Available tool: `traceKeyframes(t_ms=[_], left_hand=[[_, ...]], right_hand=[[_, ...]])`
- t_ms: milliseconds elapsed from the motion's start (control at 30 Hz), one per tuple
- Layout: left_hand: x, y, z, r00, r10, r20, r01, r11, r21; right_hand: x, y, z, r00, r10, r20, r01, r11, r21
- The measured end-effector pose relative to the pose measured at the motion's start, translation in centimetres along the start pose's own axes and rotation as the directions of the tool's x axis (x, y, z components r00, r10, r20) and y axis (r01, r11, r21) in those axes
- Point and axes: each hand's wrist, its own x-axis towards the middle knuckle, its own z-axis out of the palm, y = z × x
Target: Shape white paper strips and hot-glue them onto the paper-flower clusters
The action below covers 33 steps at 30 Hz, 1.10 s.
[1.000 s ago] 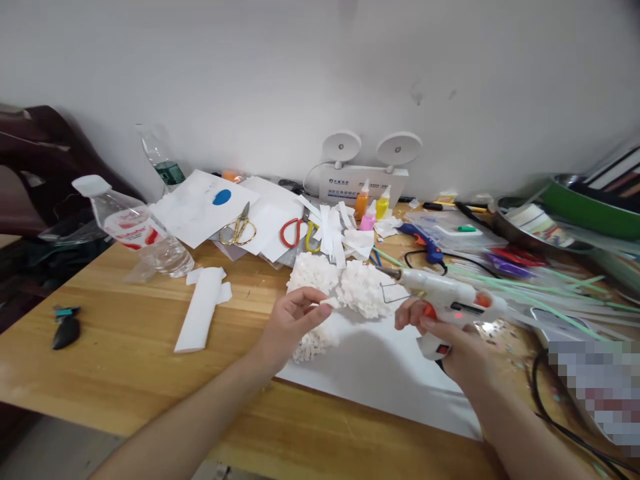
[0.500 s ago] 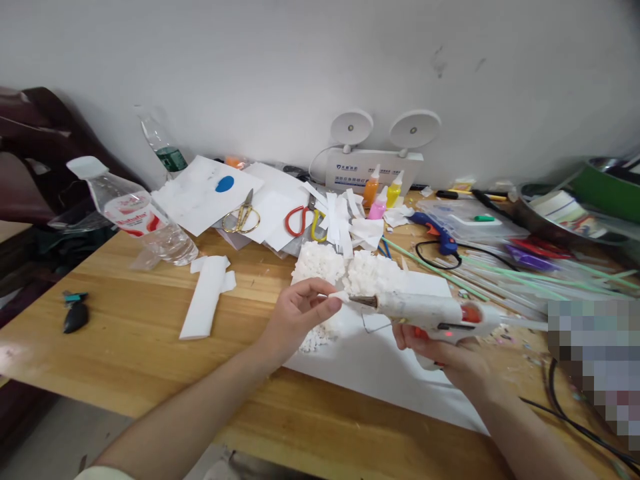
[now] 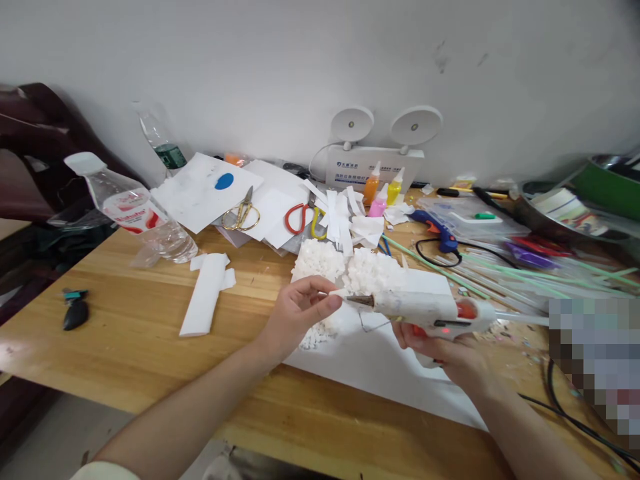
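My right hand [image 3: 443, 347] is wrapped round the handle of a white hot glue gun [image 3: 417, 305], whose metal nozzle points left. Between the thumb and fingers of my left hand [image 3: 300, 313] is a small white paper piece [image 3: 341, 293], right at the nozzle tip; whether they touch I cannot tell. Beneath my hands lies a white sheet [image 3: 380, 357], with clumps of small white curled pieces [image 3: 373, 270] at its back left. More white bits [image 3: 319, 335] show just under my left hand.
A folded white paper shape [image 3: 206, 293] and a black-and-teal tool [image 3: 76, 310] lie to the left, near a water bottle [image 3: 135, 210]. Behind are gold scissors [image 3: 244, 215], paper strips [image 3: 337, 220] and paint bottles [image 3: 371, 187]. A blue glue gun [image 3: 440, 233] sits among sticks at right.
Both hands keep nearly the same pose. The glue gun's nozzle has shifted very slightly left against the paper piece. The camera view has moved a little.
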Motion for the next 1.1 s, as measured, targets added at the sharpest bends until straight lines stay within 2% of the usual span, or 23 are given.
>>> traceKeyframes(t_ms=[200, 867, 1100], left_hand=[[0.1, -0.2, 0.0, 1.000, 0.006, -0.018, -0.007, 1.000, -0.006], [0.0, -0.3, -0.1, 1.000, 0.017, 0.015, -0.017, 1.000, -0.004], [0.0, 0.0, 0.1, 1.000, 0.012, 0.012, -0.012, 1.000, -0.006]], right_hand=[[0.2, 1.7, -0.7, 0.996, 0.056, 0.076, -0.061, 0.997, 0.057], [0.3, 1.0, -0.4, 0.996, 0.044, 0.082, -0.052, 0.994, 0.091], [0.5, 0.3, -0.1, 0.994, -0.042, 0.097, 0.029, 0.990, 0.139]])
